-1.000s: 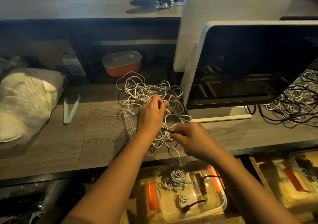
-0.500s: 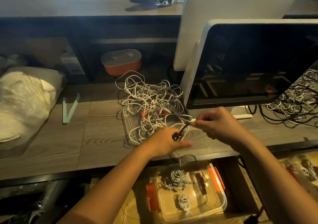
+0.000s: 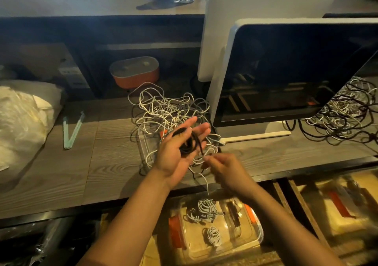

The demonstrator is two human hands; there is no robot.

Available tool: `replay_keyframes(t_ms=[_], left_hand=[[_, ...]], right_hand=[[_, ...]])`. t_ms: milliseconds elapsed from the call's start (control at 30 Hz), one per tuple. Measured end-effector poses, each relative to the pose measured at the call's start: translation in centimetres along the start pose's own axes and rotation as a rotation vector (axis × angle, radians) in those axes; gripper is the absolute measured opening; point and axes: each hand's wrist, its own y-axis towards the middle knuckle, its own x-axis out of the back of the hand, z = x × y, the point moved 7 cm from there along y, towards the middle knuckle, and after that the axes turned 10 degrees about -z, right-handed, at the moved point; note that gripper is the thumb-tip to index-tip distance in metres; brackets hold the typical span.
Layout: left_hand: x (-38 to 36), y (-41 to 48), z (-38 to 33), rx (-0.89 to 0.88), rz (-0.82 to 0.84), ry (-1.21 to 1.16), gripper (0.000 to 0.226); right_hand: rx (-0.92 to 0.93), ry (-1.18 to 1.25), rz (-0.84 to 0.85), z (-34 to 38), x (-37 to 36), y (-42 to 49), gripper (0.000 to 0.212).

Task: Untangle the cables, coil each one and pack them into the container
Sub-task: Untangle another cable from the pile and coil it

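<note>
The left hand [image 3: 176, 153] is up over the front-middle of the desk [image 3: 86, 163], palm turned up and fingers stretched out straight. The black cable [image 3: 191, 143] sits on it as a coil, looped across the palm and over the thumb. A loose strand drops off that coil to the right hand [image 3: 225, 169], which is just beside it near the front edge. Its fingertips are pressed together on the strand, though the hand is blurred. Behind both hands lies the white tangle [image 3: 169, 110], mid-desk and hard against the left side of the monitor [image 3: 296, 71], spilling over a clear tub [image 3: 143, 143]. Below the front edge sits the container [image 3: 255, 239] with orange clips, and two coiled white cables [image 3: 204, 210] are inside. A second tangle [image 3: 347, 110] is piled at the desk's right end.
</note>
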Motion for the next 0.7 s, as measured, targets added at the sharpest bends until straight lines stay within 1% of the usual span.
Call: replay_keyframes(t_ms=[33,67,100,167,200,233,267,300,367,433,467,500,567,633,700], left_hand=[[0.1,0.2,-0.2,-0.017,-0.033,-0.007,0.026],[0.2,0.4,-0.3,-0.06,-0.082,0.041,0.024],[0.4,0.7,-0.4,-0.128,-0.137,0.177,0.022],[0.5,1.3,-0.7,-0.312,-0.227,0.618,0.014],[0.3,1.6,-0.6,-0.387,-0.235,0.818,0.011],[0.3,1.7,-0.4,-0.41,-0.225,0.953,0.013],[0.4,1.9,0.0,-0.386,-0.207,1.026,0.02],[0.5,2.1,0.6,-0.337,-0.172,1.066,0.027],[0.5,1.8,1.2,-0.229,-0.07,1.062,0.038],[0.4,1.0,1.5,-0.164,0.025,1.035,0.051],[0.2,0.5,1.6,-0.128,0.064,1.052,0.06],[0.1,-0.1,1.8,-0.07,0.092,1.079,0.068],[-0.1,-1.1,2.2,0.079,0.139,1.076,0.074],[-0.7,-1.5,2.4,0.193,0.217,0.992,0.066],[-1.5,-1.4,2.3,0.237,0.309,0.927,0.061]], right_hand=[[0.042,-0.082,0.056,0.3,-1.1,-0.4,0.032],[0.107,-0.185,0.091,0.7,-1.9,-0.6,0.033],[0.179,-0.28,0.114,1.2,-2.6,-0.8,0.03],[0.304,-0.41,0.129,2.4,-3.2,-0.9,0.02],[0.362,-0.46,0.118,2.9,-3.2,-0.8,0.017],[0.411,-0.507,0.106,3.2,-2.9,-0.6,0.017],[0.447,-0.54,0.098,3.4,-2.6,-0.5,0.016],[0.468,-0.535,0.085,3.5,-2.1,-0.4,0.014],[0.455,-0.449,0.012,3.9,-0.6,0.0,0.011],[0.393,-0.347,-0.084,4.2,1.1,0.2,0.028],[0.369,-0.324,-0.094,4.3,1.5,0.2,0.036],[0.365,-0.331,-0.075,4.3,1.7,0.2,0.041],[0.4,-0.385,0.011,4.6,1.5,0.2,0.038],[0.404,-0.341,0.094,5.0,1.4,0.1,0.026],[0.369,-0.205,0.156,5.4,1.5,0.0,0.014]])
